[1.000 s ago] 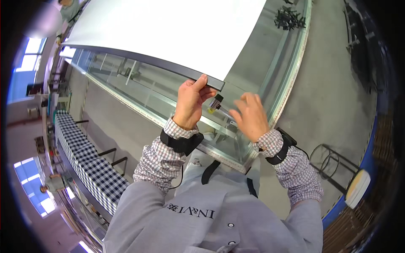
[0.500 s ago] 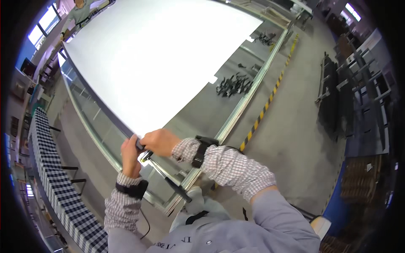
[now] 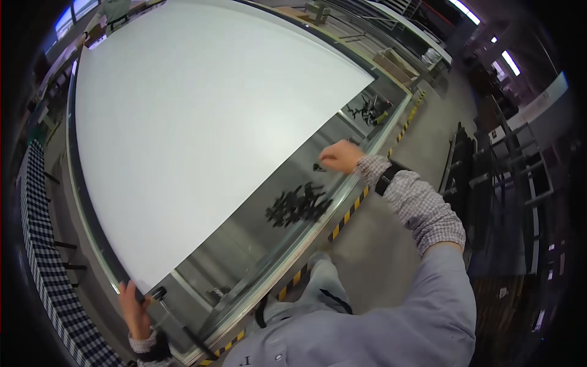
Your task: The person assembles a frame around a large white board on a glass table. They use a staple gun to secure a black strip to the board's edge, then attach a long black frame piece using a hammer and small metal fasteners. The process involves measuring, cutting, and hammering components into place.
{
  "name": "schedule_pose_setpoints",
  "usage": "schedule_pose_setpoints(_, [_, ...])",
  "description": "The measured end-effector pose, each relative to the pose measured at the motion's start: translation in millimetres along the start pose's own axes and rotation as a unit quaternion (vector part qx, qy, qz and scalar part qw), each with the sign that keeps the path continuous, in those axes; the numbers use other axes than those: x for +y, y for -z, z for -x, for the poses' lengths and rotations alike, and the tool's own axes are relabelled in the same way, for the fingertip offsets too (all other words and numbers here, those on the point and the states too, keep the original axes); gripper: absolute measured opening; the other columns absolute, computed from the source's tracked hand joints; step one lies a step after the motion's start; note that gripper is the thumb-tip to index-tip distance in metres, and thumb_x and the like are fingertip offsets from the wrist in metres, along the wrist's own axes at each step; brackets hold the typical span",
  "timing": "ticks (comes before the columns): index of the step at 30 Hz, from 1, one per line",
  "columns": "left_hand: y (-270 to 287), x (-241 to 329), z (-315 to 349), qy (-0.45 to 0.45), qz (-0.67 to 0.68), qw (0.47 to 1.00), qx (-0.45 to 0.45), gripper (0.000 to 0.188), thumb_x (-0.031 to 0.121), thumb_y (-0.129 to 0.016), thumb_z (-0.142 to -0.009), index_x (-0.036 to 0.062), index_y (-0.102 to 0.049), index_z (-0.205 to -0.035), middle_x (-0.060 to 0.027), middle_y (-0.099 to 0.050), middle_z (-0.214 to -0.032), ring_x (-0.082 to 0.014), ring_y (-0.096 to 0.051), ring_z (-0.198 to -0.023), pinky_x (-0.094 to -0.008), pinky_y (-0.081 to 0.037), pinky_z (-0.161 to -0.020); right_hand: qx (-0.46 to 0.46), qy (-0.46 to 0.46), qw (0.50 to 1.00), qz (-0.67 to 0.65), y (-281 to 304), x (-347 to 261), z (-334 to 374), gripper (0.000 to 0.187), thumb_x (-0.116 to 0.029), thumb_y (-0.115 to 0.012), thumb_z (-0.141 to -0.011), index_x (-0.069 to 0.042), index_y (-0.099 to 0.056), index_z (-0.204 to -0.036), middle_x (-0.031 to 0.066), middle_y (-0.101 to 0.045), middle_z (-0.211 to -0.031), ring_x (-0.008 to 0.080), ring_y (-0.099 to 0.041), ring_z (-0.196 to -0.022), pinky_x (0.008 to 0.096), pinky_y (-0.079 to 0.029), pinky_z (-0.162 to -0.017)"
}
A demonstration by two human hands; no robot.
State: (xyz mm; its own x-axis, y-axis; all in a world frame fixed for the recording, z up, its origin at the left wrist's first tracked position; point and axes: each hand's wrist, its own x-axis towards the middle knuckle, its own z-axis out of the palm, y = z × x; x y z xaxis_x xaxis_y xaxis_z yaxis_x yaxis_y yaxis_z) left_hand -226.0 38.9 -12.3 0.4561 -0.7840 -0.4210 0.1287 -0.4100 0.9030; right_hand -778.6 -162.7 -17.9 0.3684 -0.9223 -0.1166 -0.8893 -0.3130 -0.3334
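A large white sheet [image 3: 214, 134] lies over a glass-topped table, with a dark strip [image 3: 93, 235] along its left edge. At the sheet's near left corner, my left hand [image 3: 136, 311] is closed around the end of that strip. Right beside it is a rod-like tool [image 3: 176, 317] with a black head and black grip. My right hand [image 3: 343, 156] is over the right part of the glass, fingers curled, slightly blurred. By its fingertips is a small black piece [image 3: 318, 167]. Whether the hand holds anything is hidden.
A heap of black clips or clamps [image 3: 298, 205] lies on the glass nearer me, and another black cluster [image 3: 370, 111] farther off. Yellow-black tape [image 3: 348, 214] runs along the floor. A checked-cloth bench [image 3: 46, 257] stands left. Another person [image 3: 115, 9] stands at the far left.
My right hand has left the near left corner and moved right and away, over the glass near the black pieces. The left hand stays at the corner. The view has shifted.
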Motion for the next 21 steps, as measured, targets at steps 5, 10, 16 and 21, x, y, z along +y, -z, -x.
schedule_pose_setpoints(5, [12, -42, -30, -0.02, -0.1, 0.98, 0.171, 0.005, 0.008, -0.045, -0.083, 0.0094, -0.047, -0.079, 0.0049, -0.042, -0.06, -0.0035, -0.038, -0.044, -0.0168, -0.029, -0.036, 0.092, -0.129, 0.976, 0.151, 68, 266, -70, 0.023, -0.024, -0.053, -0.075, -0.007, -0.062, -0.087, 0.0132, -0.061, -0.086, 0.0305, -0.057, -0.079, 0.0374, -0.046, -0.071])
schedule_pose_setpoints(10, [71, -74, 0, -0.077, -0.334, 0.867, 0.361, 0.014, 0.011, -0.049, -0.082, 0.0002, -0.052, -0.073, 0.0028, -0.045, -0.054, -0.005, -0.038, -0.044, -0.022, -0.029, -0.039, 0.195, -0.333, 0.911, 0.148, 74, 442, -209, 0.049, -0.034, -0.048, -0.079, -0.012, -0.039, -0.123, 0.0182, -0.047, -0.114, 0.0394, -0.044, -0.107, 0.0486, -0.038, -0.087])
schedule_pose_setpoints(16, [-7, -8, 19, 0.005, -0.59, 0.7, 0.403, 0.042, 0.035, -0.053, -0.075, 0.0039, -0.057, -0.103, -0.0177, -0.061, -0.089, -0.0319, -0.058, -0.084, -0.0367, -0.044, -0.075, 0.11, -0.371, 0.892, 0.231, 59, 606, -271, 0.064, -0.056, -0.036, -0.081, -0.007, -0.042, -0.121, 0.0181, -0.047, -0.119, 0.0317, -0.049, -0.106, 0.0413, -0.042, -0.084])
schedule_pose_setpoints(21, [-102, -13, -9, -0.081, -0.518, 0.695, 0.492, 0.029, 0.025, -0.056, -0.07, 0.0042, -0.061, -0.091, -0.0171, -0.06, -0.089, -0.0322, -0.057, -0.086, -0.039, -0.044, -0.075, 0.101, -0.205, 0.965, 0.129, 149, 700, -273, 0.054, -0.037, -0.046, -0.084, 0.001, -0.039, -0.121, 0.0208, -0.047, -0.117, 0.0351, -0.046, -0.106, 0.0395, -0.039, -0.086])
